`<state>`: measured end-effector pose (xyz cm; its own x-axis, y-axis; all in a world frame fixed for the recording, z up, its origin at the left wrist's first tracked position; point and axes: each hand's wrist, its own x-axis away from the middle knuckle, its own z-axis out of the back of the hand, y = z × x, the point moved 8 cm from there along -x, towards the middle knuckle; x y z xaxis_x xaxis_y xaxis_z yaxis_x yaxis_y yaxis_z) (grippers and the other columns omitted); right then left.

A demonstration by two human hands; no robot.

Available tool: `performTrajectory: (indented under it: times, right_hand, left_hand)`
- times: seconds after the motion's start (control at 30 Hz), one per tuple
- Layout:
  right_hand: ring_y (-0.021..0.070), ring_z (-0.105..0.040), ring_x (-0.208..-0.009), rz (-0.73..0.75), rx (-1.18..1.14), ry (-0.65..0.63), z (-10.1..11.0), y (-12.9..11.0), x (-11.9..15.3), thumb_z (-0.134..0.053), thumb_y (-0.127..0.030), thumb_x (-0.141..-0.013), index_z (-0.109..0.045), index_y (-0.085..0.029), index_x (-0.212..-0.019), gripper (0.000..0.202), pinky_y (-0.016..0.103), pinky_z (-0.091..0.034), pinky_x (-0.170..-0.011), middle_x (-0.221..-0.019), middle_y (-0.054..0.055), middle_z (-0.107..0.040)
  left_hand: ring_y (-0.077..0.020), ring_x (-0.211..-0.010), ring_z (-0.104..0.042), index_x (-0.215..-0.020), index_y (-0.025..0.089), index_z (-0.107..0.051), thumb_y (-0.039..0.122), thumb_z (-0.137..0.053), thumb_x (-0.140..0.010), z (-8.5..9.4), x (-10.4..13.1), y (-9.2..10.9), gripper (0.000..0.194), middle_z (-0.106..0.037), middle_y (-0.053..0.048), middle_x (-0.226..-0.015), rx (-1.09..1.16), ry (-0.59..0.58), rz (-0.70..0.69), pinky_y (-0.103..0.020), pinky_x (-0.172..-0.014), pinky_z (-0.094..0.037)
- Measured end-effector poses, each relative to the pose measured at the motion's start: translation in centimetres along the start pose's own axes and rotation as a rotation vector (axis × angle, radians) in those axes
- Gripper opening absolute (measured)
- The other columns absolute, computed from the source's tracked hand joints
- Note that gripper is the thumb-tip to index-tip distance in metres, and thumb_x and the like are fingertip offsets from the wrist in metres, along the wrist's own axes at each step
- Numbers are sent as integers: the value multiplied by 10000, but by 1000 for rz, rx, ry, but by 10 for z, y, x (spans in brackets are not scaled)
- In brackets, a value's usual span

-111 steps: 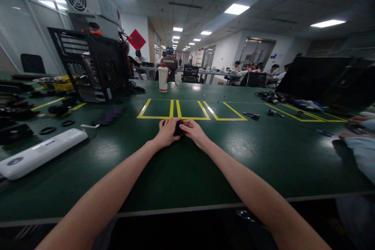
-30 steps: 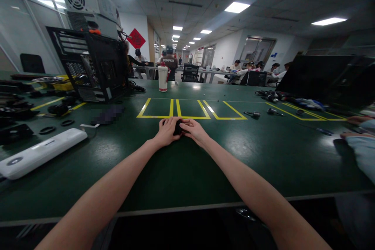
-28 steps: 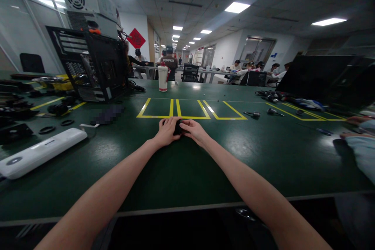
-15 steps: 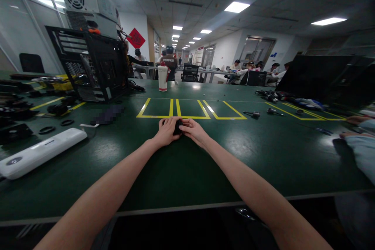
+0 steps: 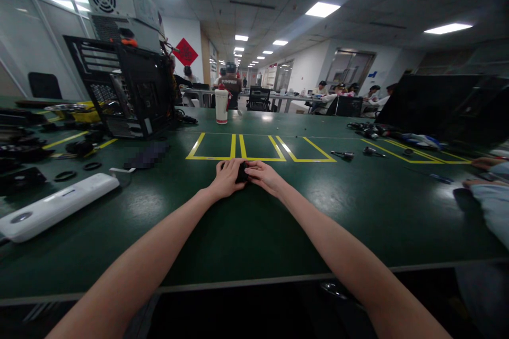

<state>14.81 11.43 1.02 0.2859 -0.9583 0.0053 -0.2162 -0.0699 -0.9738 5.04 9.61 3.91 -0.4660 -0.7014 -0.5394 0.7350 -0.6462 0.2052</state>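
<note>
A small dark part point(image 5: 242, 172) sits between my two hands, close to the table surface; its kind is hard to make out. My left hand point(image 5: 228, 179) wraps over its left side, with the thumb at the near edge. From the right, the fingertips of my right hand point(image 5: 265, 176) are closed against the same part. Fingers cover most of it. Just beyond the hands, yellow tape outlines point(image 5: 262, 159) mark the green table point(image 5: 242, 233).
To the left stand a white power strip point(image 5: 59, 205), black rings point(image 5: 65, 175) and an open computer case point(image 5: 135, 90). A white cup point(image 5: 221, 107) stands behind the tape. Two metal-ended tools point(image 5: 342, 155) lie to the right. A co-worker's sleeve point(image 5: 491, 206) reaches in at far right.
Both hands keep their place around the dark part. The right fingertips have shifted very slightly right, showing a little more of it.
</note>
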Motion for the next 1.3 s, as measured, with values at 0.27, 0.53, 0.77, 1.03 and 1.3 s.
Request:
performTrajectory:
  times: [0.27, 0.53, 0.77, 1.03, 1.3]
  right_hand:
    - [124, -538, -822, 44, 40, -3, -3, -4, 7, -668, -282, -613, -541, -218, -777, 217, 333, -420, -777, -817, -18, -574]
    - [145, -525, -880, -17, 37, 49, 0, -2, 2, -677, -236, -591, -582, -190, -818, 250, 325, -408, -806, -882, 18, -584]
    - [101, -545, -738, 10, 19, -5, -4, -2, 3, -696, -138, -523, -527, -227, -809, 344, 279, -409, -738, -733, -44, -574]
    - [146, -521, -870, 47, 47, 88, -2, -7, 6, -694, -260, -568, -552, -198, -785, 267, 315, -415, -762, -840, 4, -576]
    - [121, -543, -802, -7, 44, 21, -3, -2, 4, -693, -190, -555, -560, -220, -840, 316, 301, -403, -786, -793, -20, -587]
  left_hand:
    - [-237, -1074, -414, -1165, 235, -293, 275, -560, -681, 0, -1, 0, 554, -447, -55, -1147, 4, 23, -15, -415, -935, -214]
    - [-238, -1079, -409, -1178, 242, -284, 266, -568, -677, 0, 0, 0, 575, -441, -52, -1151, 3, 15, -19, -420, -939, -210]
    - [-239, -1066, -420, -1146, 227, -306, 280, -567, -674, 0, 0, -1, 542, -459, -58, -1131, -14, 23, -7, -419, -920, -227]
    - [-236, -1084, -410, -1164, 235, -290, 266, -564, -674, 1, 0, 1, 563, -452, -58, -1145, -3, 11, -11, -420, -928, -221]
    - [-234, -1088, -406, -1165, 242, -290, 265, -558, -681, 2, 0, 1, 553, -444, -52, -1148, 13, 0, -8, -417, -938, -212]
